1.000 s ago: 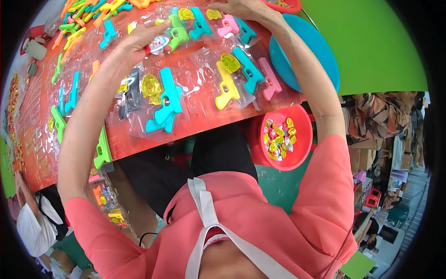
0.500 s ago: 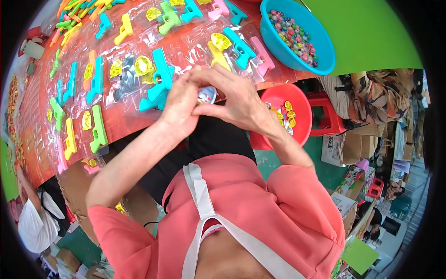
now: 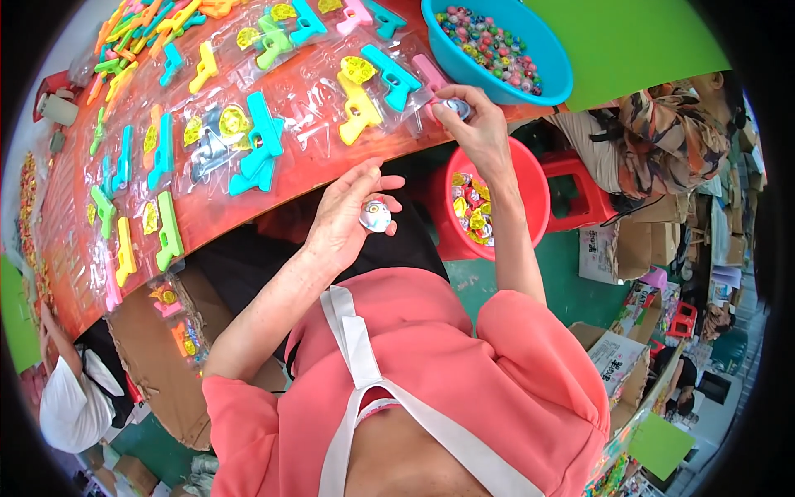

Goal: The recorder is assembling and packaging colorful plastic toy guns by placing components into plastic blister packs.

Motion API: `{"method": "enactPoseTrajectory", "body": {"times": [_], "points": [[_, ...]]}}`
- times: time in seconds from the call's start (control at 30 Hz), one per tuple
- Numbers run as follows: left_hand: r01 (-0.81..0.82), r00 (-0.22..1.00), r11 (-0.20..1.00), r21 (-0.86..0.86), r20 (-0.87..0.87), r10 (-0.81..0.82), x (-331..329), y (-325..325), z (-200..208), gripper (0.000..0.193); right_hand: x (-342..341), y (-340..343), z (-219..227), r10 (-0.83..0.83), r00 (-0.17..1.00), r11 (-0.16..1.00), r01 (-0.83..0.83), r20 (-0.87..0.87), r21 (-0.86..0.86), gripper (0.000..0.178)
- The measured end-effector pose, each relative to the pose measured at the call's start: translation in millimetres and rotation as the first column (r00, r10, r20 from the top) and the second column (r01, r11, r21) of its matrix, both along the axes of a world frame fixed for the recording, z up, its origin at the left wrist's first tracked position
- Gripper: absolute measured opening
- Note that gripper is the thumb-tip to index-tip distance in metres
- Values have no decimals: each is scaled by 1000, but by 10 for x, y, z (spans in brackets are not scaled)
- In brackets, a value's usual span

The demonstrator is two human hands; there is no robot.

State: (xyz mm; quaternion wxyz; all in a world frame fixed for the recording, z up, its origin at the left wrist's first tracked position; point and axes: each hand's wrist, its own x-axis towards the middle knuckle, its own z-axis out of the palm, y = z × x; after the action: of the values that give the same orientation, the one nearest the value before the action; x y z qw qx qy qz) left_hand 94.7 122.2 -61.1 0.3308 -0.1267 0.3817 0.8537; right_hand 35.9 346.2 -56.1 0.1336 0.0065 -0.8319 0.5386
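Apart now: R hand (image 3: 476, 124) out at approx. 1 o'clock, thumb + forefinger pinching roundish silver-grey foil-like piece (image 3: 456, 108). L hand (image 3: 348, 209), just off ctr. twd. 11 o'clock, fingers half-curled, holding shiny white-silver disc (image 3: 375, 216). Both prob. light, slick, dentable; grip rims.

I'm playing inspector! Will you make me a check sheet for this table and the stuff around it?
Surface: red table, mostly covered.
Job's things: toy pistols in clear plastic trays; red basin of yellow and silvery pieces; blue basin of colourful balls.
Clutter: pistol heap at the far left.
Hands: left hand holds a round silvery piece; right hand pinches a small shiny piece.
Cables: nothing seen.
Surroundings: cardboard box, person in camouflage.
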Motion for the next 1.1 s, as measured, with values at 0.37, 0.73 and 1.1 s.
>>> {"method": "enactPoseTrajectory", "body": {"times": [0.37,0.73,1.1], "points": [[-125,991,992,33,-43,126,-214,96,-81,39,3,-49,-57,213,971,949,-178,112,-260,23],[-114,989,991,77,-83,120,-287,101,-64,38,116,-143,74,336,918,923,-276,212,-269,28],[-199,979,979,50,-28,201,-2,-152,21,34,151,-130,121,379,918,865,-307,117,-396,34]]}}
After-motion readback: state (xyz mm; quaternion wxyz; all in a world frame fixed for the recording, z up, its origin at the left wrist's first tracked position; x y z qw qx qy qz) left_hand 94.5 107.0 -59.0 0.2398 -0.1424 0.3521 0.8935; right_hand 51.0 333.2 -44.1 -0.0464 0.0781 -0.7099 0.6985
